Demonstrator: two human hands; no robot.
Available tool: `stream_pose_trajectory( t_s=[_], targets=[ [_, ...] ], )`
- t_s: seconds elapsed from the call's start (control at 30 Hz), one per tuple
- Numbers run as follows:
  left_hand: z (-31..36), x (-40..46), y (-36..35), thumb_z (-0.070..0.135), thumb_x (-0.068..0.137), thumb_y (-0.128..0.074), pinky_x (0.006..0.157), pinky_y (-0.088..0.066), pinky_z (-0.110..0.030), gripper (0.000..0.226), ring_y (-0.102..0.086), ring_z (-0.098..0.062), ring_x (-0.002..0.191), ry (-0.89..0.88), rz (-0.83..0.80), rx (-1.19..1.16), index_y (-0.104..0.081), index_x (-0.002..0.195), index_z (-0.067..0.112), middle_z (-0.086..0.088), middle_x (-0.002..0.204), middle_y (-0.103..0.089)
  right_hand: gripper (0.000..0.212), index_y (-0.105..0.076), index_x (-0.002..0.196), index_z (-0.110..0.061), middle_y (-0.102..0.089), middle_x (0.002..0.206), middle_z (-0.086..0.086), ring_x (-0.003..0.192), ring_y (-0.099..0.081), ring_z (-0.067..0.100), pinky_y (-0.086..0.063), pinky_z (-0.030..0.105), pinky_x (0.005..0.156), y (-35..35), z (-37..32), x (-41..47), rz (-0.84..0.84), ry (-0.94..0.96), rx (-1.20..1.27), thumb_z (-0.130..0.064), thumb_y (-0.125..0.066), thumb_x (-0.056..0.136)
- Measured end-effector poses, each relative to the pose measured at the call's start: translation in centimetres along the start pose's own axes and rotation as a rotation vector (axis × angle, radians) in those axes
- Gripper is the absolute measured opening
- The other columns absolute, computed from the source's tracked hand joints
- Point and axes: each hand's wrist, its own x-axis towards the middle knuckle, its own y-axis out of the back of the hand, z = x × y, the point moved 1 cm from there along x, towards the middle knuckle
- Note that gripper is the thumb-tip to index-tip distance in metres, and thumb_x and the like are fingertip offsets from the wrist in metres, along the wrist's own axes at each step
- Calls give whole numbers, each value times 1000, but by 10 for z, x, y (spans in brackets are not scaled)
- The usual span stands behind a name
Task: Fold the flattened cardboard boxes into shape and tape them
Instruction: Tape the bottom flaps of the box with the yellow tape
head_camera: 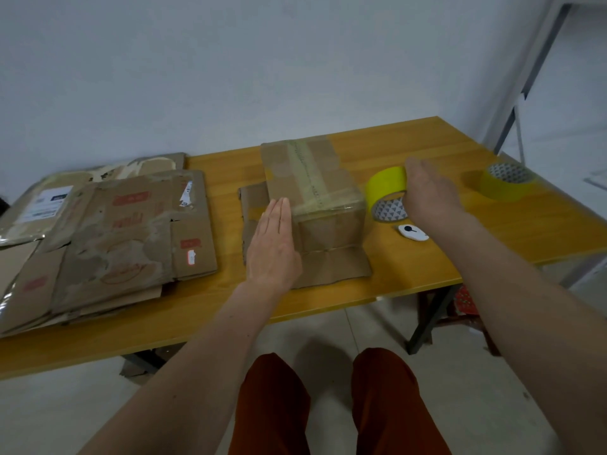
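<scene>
A small cardboard box [315, 188] stands folded into shape in the middle of the table, with tape along its top seam and its lower flaps splayed out on the tabletop. My left hand [274, 244] lies flat with fingers together against the box's left side. My right hand [427, 192] holds a yellow tape roll [387, 192] tilted on edge just right of the box. A stack of flattened cardboard boxes [108, 238] lies on the table's left part.
A second yellow tape roll [505, 180] lies flat at the far right of the wooden table [427, 264]. A small white cutter [412, 232] lies near the front, below the held roll. A metal frame [525, 77] stands at right. My knees show below.
</scene>
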Motion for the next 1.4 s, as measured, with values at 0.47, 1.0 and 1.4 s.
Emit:
stream_pose_trajectory(
  t_s=[0.47, 1.0, 1.4],
  targets=[
    [1, 1, -2, 6, 89, -53, 115, 8, -24, 87, 7, -11, 149, 27, -10, -17, 4, 155, 13, 1, 163, 1, 26, -39, 99, -10, -45, 95, 13, 76, -43, 29, -33, 38, 62, -19, 3, 19, -82, 1, -51, 10, -50, 87],
    [28, 15, 13, 50, 92, -47, 119, 5, -48, 89, -8, -34, 149, 21, -98, 201, 9, 154, 20, -19, 160, -12, 77, -12, 152, -11, -11, 160, 6, 148, -5, 22, -4, 39, 120, -21, -12, -14, -57, 230, 16, -10, -54, 87],
    [23, 22, 2, 35, 92, -46, 122, 5, -36, 80, -2, -21, 150, -243, -107, 213, -2, 154, 7, -10, 162, -4, 70, -8, 152, -8, -7, 160, 8, 148, -3, 19, 1, 30, 119, -56, -50, -24, -123, 501, -139, -6, -42, 90]
  ],
)
